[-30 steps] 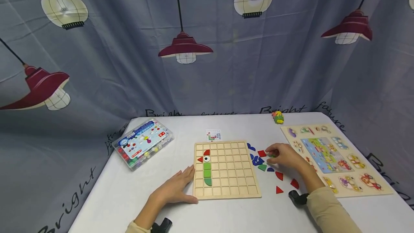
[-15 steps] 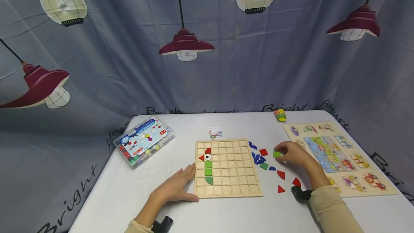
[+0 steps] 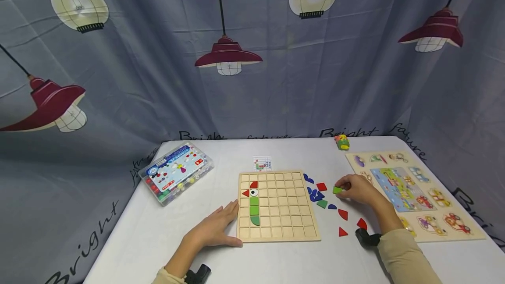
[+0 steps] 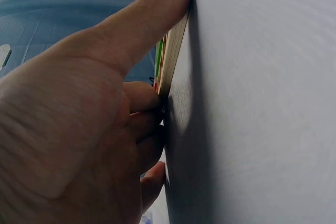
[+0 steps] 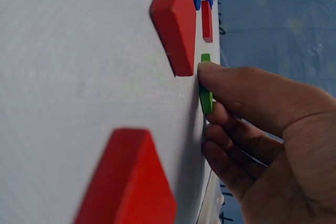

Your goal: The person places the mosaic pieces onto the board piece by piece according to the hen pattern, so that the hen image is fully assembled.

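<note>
The wooden grid board (image 3: 288,222) lies flat on the table. In its left columns are a red quarter-round piece (image 3: 254,184), a red triangle (image 3: 245,193), a white eye tile (image 3: 254,192), two green squares (image 3: 254,206) and a green quarter-round (image 3: 255,221). My left hand (image 3: 215,227) rests on the table with fingers extended, touching the board's left edge; the left wrist view shows the thumb (image 4: 142,24) against that edge. Right of the board, my right hand (image 3: 357,189) pinches a green square block (image 5: 205,95) between thumb and fingers, close to the tabletop.
Loose blue pieces (image 3: 316,195), a red square (image 3: 321,186), a green piece (image 3: 322,204) and red pieces (image 3: 343,214) lie between board and right hand. Around stand a picture card (image 3: 262,163), a clear bead box (image 3: 176,172), a puzzle board (image 3: 428,227) and a small toy figure (image 3: 342,142).
My right hand has drawn the green square to the right, away from the red square, then tilted it slightly in its pinch. The left hand stays at the board's edge.
</note>
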{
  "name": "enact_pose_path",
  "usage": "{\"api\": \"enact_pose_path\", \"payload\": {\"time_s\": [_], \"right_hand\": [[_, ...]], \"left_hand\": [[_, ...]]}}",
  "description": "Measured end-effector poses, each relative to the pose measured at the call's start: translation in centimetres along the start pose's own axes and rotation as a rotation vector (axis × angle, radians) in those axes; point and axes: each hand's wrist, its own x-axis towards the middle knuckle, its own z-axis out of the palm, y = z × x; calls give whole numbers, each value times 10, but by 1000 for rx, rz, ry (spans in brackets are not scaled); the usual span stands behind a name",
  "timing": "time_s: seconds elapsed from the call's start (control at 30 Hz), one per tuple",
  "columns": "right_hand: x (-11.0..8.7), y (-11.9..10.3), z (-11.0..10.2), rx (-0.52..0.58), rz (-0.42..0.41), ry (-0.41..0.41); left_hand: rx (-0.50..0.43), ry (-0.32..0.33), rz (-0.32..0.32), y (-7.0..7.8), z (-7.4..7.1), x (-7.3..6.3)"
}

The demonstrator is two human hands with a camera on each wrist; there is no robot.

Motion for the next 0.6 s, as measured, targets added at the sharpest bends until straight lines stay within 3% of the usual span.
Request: {"api": "enact_pose_path", "payload": {"time_s": [0.3,0.6], "right_hand": [[-3,-6,-2,10,-27,4],[-8,-27,9,5,-126,-8]], "left_hand": [[8,3,7,-1,0,1],[5,0,8,-1,1,1]]}}
